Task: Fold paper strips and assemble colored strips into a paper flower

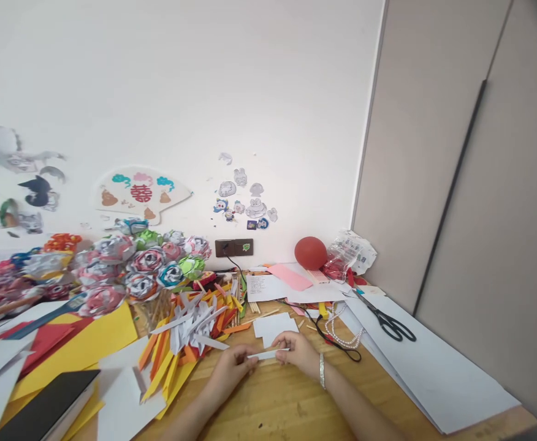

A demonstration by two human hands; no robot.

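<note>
A narrow white paper strip (267, 354) is stretched level between my two hands, just above the wooden table (259, 404). My left hand (235, 367) pinches its left end between thumb and fingers. At the other end my right hand (298, 354), with a silvery bracelet on the wrist, pinches it too. Right behind the strip lie white paper pieces (275, 326). To the left is a heap of folded white, orange and yellow paper strips (195, 324).
Paper flowers (144, 263) crowd the back left, with coloured sheets (79, 343) and a black-covered book (48, 404) in front. Black scissors (390, 324) lie on white sheets (438, 367) at right. A red balloon (311, 253), bead string and black cable sit at the back.
</note>
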